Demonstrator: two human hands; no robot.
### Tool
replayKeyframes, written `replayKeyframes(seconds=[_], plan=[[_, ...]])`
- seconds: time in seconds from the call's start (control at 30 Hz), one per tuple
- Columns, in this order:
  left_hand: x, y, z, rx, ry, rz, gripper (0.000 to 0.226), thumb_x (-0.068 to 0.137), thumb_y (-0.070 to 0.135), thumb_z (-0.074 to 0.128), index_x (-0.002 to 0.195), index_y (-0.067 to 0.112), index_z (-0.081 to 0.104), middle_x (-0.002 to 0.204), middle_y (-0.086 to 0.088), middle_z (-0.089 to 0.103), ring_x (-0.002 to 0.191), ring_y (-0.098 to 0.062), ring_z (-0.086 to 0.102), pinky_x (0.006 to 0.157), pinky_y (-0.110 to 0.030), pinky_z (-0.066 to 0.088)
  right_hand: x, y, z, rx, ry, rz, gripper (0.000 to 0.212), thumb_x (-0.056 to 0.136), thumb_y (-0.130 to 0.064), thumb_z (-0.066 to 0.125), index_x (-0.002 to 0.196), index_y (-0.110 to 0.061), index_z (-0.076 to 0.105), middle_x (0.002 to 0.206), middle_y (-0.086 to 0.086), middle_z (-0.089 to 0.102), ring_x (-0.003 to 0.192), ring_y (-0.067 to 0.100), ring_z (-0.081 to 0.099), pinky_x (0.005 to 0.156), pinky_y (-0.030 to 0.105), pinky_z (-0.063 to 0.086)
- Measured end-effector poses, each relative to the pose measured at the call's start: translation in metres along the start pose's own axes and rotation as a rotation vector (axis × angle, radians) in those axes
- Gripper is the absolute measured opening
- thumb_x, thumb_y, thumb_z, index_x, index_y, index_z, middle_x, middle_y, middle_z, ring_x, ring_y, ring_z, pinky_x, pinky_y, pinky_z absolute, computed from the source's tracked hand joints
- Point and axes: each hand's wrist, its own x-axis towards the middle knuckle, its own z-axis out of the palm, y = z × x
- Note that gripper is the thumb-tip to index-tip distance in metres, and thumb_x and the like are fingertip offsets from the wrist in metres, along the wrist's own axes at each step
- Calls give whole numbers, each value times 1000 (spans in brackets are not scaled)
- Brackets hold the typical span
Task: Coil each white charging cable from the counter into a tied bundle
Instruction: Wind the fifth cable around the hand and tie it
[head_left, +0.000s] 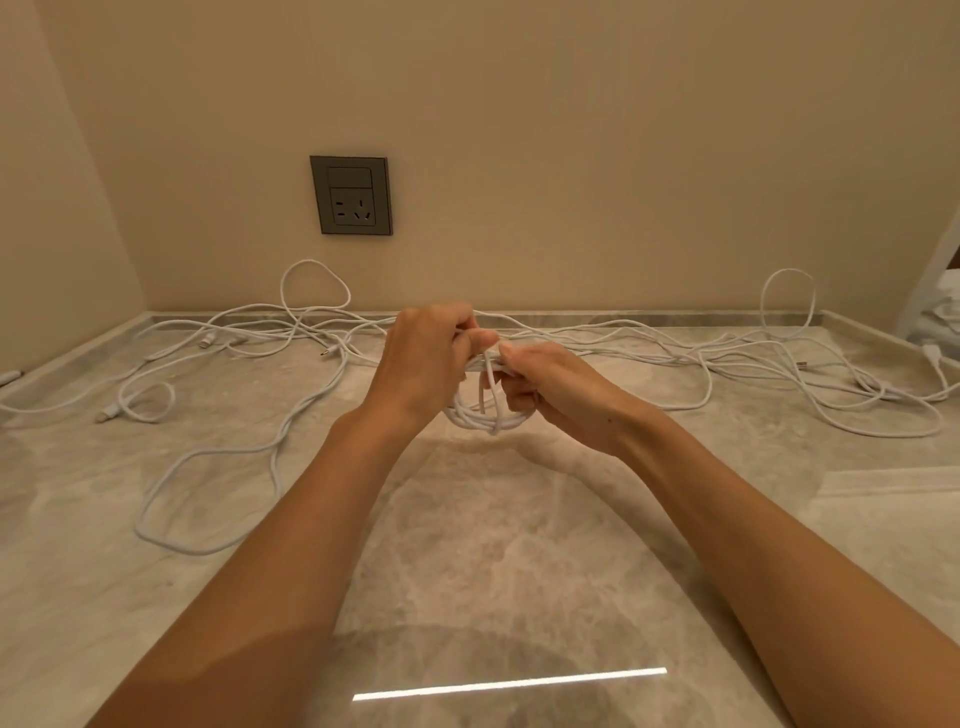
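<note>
White charging cable (470, 418), wound into a small coil of several loops, hangs in the air above the middle of the counter (519, 545), held between both hands. The left hand (421, 358) has its fingers curled over the top of the coil. The right hand (550, 389) grips the same stretch from the other side, thumb and fingers closed on the strands. A short end dangles down through the ring.

By my reading, the winding of this white charging cable is finished and the tying wrap is under way. Whether a knot is made I cannot tell, since the fingers hide it. No finished bundle shows on the counter.

Much is left. Loose cables (208, 457) sprawl from the back-left corner toward the front-left, and another tangle (779, 374) spreads along the back edge to the right corner. They cross one another, so lifting one out will likely drag its neighbours. A wall socket (351, 195) sits above the back edge, well clear of the hands.
</note>
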Motion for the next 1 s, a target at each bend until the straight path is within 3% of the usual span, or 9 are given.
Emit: replayKeyframes(seconds=[0.1, 0.33, 0.43, 0.5, 0.57, 0.67, 0.77, 0.9, 1.0], plan=[[0, 1, -1, -2, 11, -10, 23, 85, 22, 64, 72, 3, 64, 57, -2, 56, 48, -10, 48, 50, -18, 33, 5, 1, 1, 75, 60, 74, 29, 98, -7, 34, 71, -13, 46, 65, -1, 31, 50, 4, 25, 47, 16, 25], [0, -7, 0, 71, -127, -9, 27, 86, 25, 62, 67, 6, 60, 59, 1, 51, 64, -19, 47, 61, -27, 33, 0, 1, 6, -173, 29, -3, 39, 97, -3, 34, 61, -16, 44, 58, -5, 37, 53, 7, 30, 47, 14, 30], [4, -10, -6, -228, -166, -164, 28, 87, 22, 62, 70, 1, 65, 63, -11, 57, 58, -18, 48, 59, -28, 37, 0, 0, 4, -178, 9, -54, 34, 99, -7, 34, 71, -7, 53, 59, -8, 41, 53, 4, 32, 51, 16, 30], [4, -11, -11, -442, -241, -288, 26, 88, 23, 60, 68, 7, 65, 57, -6, 58, 49, -12, 49, 52, -23, 39, 0, 0, 3, -158, -4, -62, 29, 100, -10, 35, 93, 5, 59, 69, -1, 42, 57, 6, 33, 53, 17, 30], [3, -14, -12, -502, -320, -359, 26, 89, 27, 57, 68, 13, 64, 50, 5, 58, 42, -4, 49, 45, -16, 40, 2, 2, 3, -126, -8, -71, 27, 100, -10, 36, 99, 5, 58, 74, 4, 44, 61, 8, 34, 55, 17, 30], [1, -18, -12, -465, -387, -437, 27, 94, 25, 51, 71, 22, 67, 46, 11, 52, 39, -2, 44, 39, -15, 36, 1, 5, 2, -24, -7, -91, 26, 100, -10, 36, 93, 0, 58, 69, 3, 41, 58, 6, 32, 55, 18, 28], [1, -20, -12, -452, -436, -451, 42, 92, 6, 42, 64, 26, 67, 43, 8, 41, 36, -5, 30, 36, -13, 25, 2, 5, 5, 174, 38, -99, 37, 100, -9, 34, 79, -7, 65, 62, 0, 42, 53, 4, 31, 53, 17, 28], [0, -7, -3, -312, -450, -363, 37, 95, 7, 37, 61, 17, 48, 41, 6, 35, 31, -5, 25, 37, -13, 21, 11, 6, 2, 388, 163, -96, 30, 99, -5, 32, 110, 11, 54, 79, 15, 39, 63, 17, 33, 61, 23, 28], [1, 0, 6, -111, -438, -236, 36, 95, 9, 35, 62, 17, 46, 54, 0, 45, 44, -11, 40, 45, -21, 35, 14, 5, -1, 471, 269, -60, 26, 96, 1, 34, 107, 10, 56, 61, 10, 41, 49, 9, 34, 58, 26, 36]])
